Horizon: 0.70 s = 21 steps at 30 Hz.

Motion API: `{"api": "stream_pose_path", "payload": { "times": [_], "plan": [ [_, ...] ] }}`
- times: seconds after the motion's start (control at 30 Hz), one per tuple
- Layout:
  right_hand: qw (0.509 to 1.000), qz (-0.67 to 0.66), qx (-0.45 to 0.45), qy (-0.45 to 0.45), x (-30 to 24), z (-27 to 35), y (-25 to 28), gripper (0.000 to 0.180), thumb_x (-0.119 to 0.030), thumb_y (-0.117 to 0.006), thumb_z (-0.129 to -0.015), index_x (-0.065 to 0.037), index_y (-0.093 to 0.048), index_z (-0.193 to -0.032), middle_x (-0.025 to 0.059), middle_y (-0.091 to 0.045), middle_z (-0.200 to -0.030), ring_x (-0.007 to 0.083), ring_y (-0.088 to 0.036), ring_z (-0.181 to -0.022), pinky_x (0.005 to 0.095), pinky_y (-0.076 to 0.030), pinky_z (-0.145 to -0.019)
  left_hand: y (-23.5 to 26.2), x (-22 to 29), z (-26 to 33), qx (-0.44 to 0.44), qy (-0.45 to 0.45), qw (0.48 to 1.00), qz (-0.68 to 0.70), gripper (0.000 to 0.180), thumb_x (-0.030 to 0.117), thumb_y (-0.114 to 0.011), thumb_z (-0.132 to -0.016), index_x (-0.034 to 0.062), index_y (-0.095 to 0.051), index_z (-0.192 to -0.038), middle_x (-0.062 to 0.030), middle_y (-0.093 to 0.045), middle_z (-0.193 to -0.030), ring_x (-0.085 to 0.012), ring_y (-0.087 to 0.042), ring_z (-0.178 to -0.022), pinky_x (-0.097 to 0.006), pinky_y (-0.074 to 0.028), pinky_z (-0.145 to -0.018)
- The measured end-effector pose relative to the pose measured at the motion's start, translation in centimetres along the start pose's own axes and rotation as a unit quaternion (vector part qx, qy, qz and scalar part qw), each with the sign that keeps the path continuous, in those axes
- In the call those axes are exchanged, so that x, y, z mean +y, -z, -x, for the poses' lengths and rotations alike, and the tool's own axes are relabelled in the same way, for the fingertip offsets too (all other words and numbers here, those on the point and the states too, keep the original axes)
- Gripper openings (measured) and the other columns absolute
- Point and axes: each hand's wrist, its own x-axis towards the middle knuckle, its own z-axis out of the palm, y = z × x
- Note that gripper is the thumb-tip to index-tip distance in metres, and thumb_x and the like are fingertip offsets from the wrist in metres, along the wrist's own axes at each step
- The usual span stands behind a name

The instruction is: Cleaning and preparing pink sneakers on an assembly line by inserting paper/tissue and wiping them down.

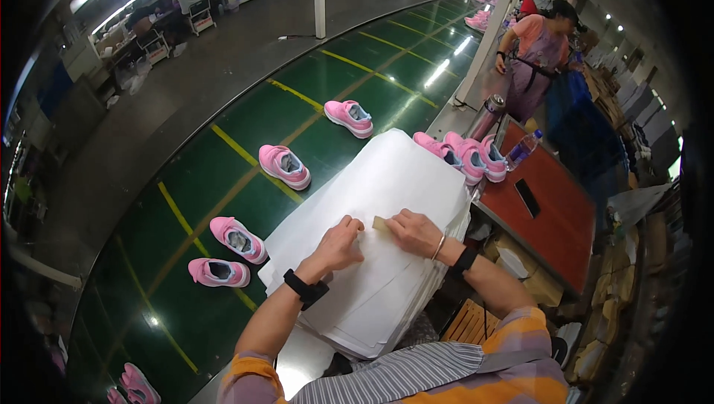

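Pinched between the right hand's (413,231) thumb and fingertips is a small tan rectangular tag (379,223), held flat against the top sheet of a thick stack of large white paper sheets (387,181). Just beside it the left hand (338,244) lies knuckles up with its fingers curled loosely and pressed down on the same sheet; it grips nothing. Both wrists wear black bands, and both forearms come in from the near edge of the stack, meeting near its middle.

Beneath the stack is a pale metal worktable (297,359), and the paper overhangs the green conveyor belt with yellow lines (223,151) running along the table's far side. Pink sneakers with white soles (284,166) ride the belt singly and in pairs, and three more sit at the stack's far right corner. To the right stands a dark red tabletop (554,218) bearing a clear plastic bottle (523,149) and a steel flask (487,116). Farther along the belt, another person in a pink top (537,54) stands on the grey factory floor.
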Motion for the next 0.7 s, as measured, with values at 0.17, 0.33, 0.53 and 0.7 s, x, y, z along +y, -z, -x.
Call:
{"api": "stream_pose_path", "payload": {
  "times": [0.17, 0.33, 0.53, 0.7],
  "plan": [
    [0.935, 0.113, 0.122, -0.314, 6.0, 0.5, 1.8, 0.008, -0.002, -0.056, -0.084, -0.005, -0.063, -0.085, 0.0114, -0.059, -0.073, 0.0277, -0.062, -0.068, 0.0382, -0.052, -0.062, -0.2, 0.7, -1.6, -0.012, 0.054, 0.992, 0.110, 0.074, 0.010, -0.072, -0.087, 0.0150, -0.033, -0.151, -0.0143, -0.054, -0.090, -0.0266, -0.059, -0.078, -0.040, -0.052, -0.077],
    [0.982, -0.081, 0.164, 0.052, -6.4, -0.5, 1.3, 0.007, -0.007, -0.060, -0.079, -0.006, -0.058, -0.085, 0.0102, -0.059, -0.079, 0.0243, -0.063, -0.073, 0.0372, -0.052, -0.068, -1.0, 1.5, -3.7, 0.013, 0.041, 0.997, 0.062, 0.041, 0.030, -0.048, -0.104, 0.0154, -0.050, -0.141, -0.0240, -0.064, -0.099, -0.0432, -0.062, -0.094, -0.048, -0.048, -0.083],
    [0.927, 0.102, 0.239, -0.270, 1.8, 0.2, 5.6, 0.022, -0.005, -0.058, -0.081, -0.004, -0.072, -0.098, 0.0131, -0.072, -0.094, 0.0326, -0.070, -0.082, 0.0403, -0.056, -0.073, -0.3, 2.3, -2.3, 0.055, 0.131, 0.980, 0.142, 0.048, 0.046, -0.051, -0.099, 0.0028, -0.071, -0.107, -0.0237, -0.070, -0.101, -0.0402, -0.065, -0.097, -0.046, -0.050, -0.086],
    [0.958, -0.085, 0.255, -0.101, -4.4, -0.1, -1.1, 0.022, -0.006, -0.056, -0.083, -0.005, -0.070, -0.101, 0.0137, -0.071, -0.093, 0.0298, -0.069, -0.087, 0.0392, -0.057, -0.074, -0.6, 2.6, -4.0, 0.065, 0.261, 0.962, 0.056, 0.071, 0.061, -0.068, -0.082, -0.0067, -0.071, -0.100, -0.0251, -0.072, -0.092, -0.0387, -0.070, -0.095, -0.045, -0.053, -0.083]
  ]
}}
